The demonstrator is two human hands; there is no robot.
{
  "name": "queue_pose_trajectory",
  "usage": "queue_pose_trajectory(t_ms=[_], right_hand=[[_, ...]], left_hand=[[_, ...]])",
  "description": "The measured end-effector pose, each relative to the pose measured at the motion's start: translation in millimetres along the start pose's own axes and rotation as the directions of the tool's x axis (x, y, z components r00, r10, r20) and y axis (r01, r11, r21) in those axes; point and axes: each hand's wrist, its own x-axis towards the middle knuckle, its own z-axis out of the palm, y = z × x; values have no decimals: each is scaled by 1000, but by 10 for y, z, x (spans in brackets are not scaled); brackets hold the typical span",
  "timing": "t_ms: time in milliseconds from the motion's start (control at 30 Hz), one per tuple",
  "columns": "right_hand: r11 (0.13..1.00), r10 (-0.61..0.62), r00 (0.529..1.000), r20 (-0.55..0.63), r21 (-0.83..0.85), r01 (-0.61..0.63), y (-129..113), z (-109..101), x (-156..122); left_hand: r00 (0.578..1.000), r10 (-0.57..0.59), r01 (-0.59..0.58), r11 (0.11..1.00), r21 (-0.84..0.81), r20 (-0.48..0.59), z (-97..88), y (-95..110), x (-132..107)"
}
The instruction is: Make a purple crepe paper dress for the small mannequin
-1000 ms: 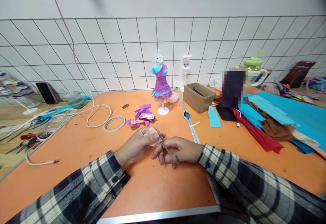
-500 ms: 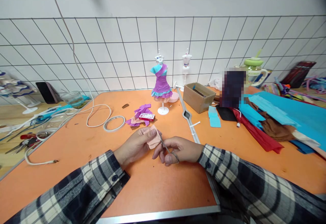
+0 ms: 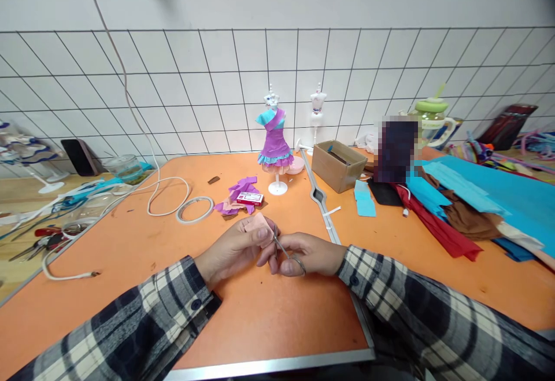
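Observation:
Over the orange table (image 3: 130, 242), my left hand (image 3: 232, 248) pinches a small pink piece of paper (image 3: 260, 228) between thumb and fingers. My right hand (image 3: 306, 254) grips small metal scissors (image 3: 284, 249), whose blades point up at the paper's right edge. Both hands touch at the middle of the table. Just behind them lie purple and pink paper scraps (image 3: 238, 193) with a small red box (image 3: 250, 198) on top. Farther back stands a small mannequin in a purple and blue paper dress (image 3: 274, 141).
A tape roll (image 3: 195, 209) and a white cable (image 3: 162, 193) lie at the left. A cardboard box (image 3: 338, 164), a bare white mannequin (image 3: 317, 106), blue, red and brown sheets (image 3: 468, 202) and a green-lidded jug (image 3: 431, 118) are at the right. A wire grid (image 3: 173, 92) backs the table.
The pink paper has turned slightly in my left fingers and the scissors have shifted a little against its edge. Both hands stay in the same place.

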Motion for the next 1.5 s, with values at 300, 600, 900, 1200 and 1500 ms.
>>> queue_pose_trajectory(t_ms=[300,600,900,1200,1500], right_hand=[[999,37,999,-7,-14,-37,-16,25,13],[999,13,999,-49,31,-11,21,7,12],[998,56,998,-30,17,-55,22,-9,5],[999,43,998,-49,14,-42,17,18,23],[998,60,997,-46,19,-59,7,10,9]], left_hand=[[999,-44,44,999,2,-20,12,-26,6],[994,3,0,1000,30,-106,26,-39,12],[976,86,-70,994,87,-199,-25,-33,8],[983,11,-11,1000,1,-185,-24,-46,-10],[984,12,-8,1000,21,-178,-52,-48,-8]])
